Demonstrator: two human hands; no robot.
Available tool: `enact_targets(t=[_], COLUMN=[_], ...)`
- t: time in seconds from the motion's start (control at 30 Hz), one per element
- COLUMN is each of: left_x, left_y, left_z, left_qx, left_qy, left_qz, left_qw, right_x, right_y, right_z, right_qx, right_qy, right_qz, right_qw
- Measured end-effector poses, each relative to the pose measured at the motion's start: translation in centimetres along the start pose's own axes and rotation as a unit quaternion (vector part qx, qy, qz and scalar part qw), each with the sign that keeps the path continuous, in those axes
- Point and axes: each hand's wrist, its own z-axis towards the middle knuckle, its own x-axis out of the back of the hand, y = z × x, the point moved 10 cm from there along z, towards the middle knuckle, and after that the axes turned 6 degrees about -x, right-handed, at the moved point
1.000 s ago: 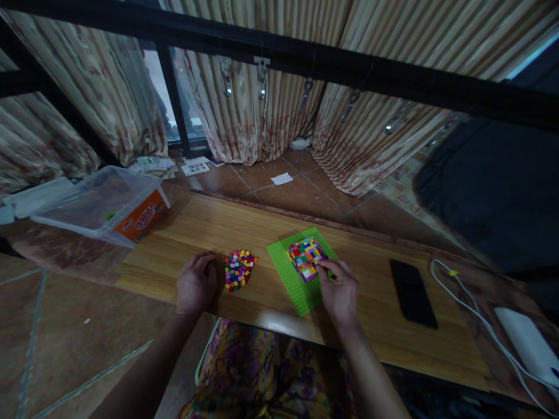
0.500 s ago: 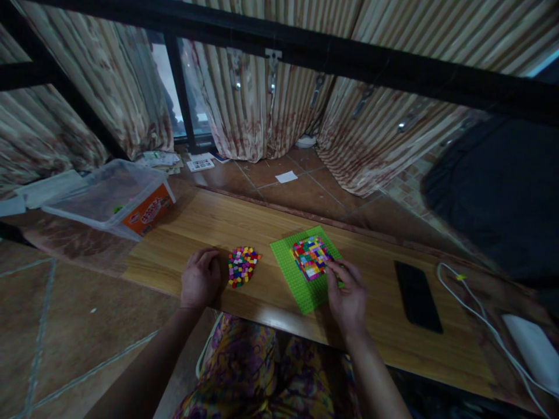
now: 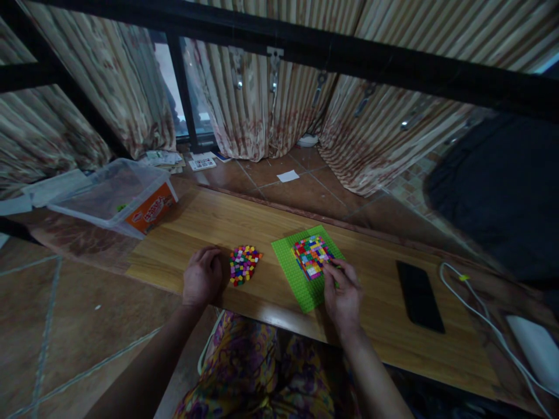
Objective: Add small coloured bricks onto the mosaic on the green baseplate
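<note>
Tabletop point(image 3: 222, 224) bears a green baseplate point(image 3: 287, 262). The left hand point(image 3: 202, 276) rests loosely curled, while the right hand point(image 3: 343, 294) has thumb and fingertips narrowly together at the right edge of the baseplate's brick patch point(image 3: 309, 254); whether either holds a piece I cannot tell. Loose bricks point(image 3: 244, 265) lie piled beside the left hand.

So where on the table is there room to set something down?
Bare wood shows between the right hand and the black device, and between the loose bricks and the plastic box. It's crowded between bricks and left hand and where the right hand overlaps the green baseplate.
</note>
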Motion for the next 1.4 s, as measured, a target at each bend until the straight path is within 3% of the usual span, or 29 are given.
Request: enact_targets(t=[0.23, 0.4, 0.5, 0.67, 0.93, 1.13, 1.4], left_x=[0.1, -0.1, -0.2, -0.2, 0.0, -0.1, 0.0], left_y=[0.1, 0.1, 0.0, -0.1, 0.1, -0.1, -0.1], left_z=[0.0, -0.1, -0.2, -0.3, -0.3, -0.4, -0.1], left_qx=[0.009, 0.013, 0.012, 0.014, 0.015, 0.012, 0.006], left_qy=[-0.001, -0.001, 0.002, 0.000, 0.005, 0.008, 0.005], left_qz=[-0.009, -0.010, -0.012, -0.015, -0.022, -0.022, -0.016], left_qw=[1.000, 1.000, 1.000, 1.000, 1.000, 1.000, 1.000], right_x=[0.5, 1.5, -0.8, -7.2, -13.6, -15.0, -13.2], right_y=[-0.2, -2.7, -5.3, -8.5, -9.6, -9.7, -9.2], right_z=[0.1, -0.2, -1.1, -3.2, -0.6, -0.4, -1.7], right_qx=[-0.004, 0.037, 0.045, 0.028, 0.053, 0.075, 0.050], right_qy=[0.003, 0.045, -0.013, -0.147, -0.199, -0.226, -0.217], right_qz=[-0.006, 0.032, 0.056, 0.080, 0.001, -0.056, -0.034], right_qw=[1.000, 0.998, 0.997, 0.985, 0.979, 0.970, 0.974])
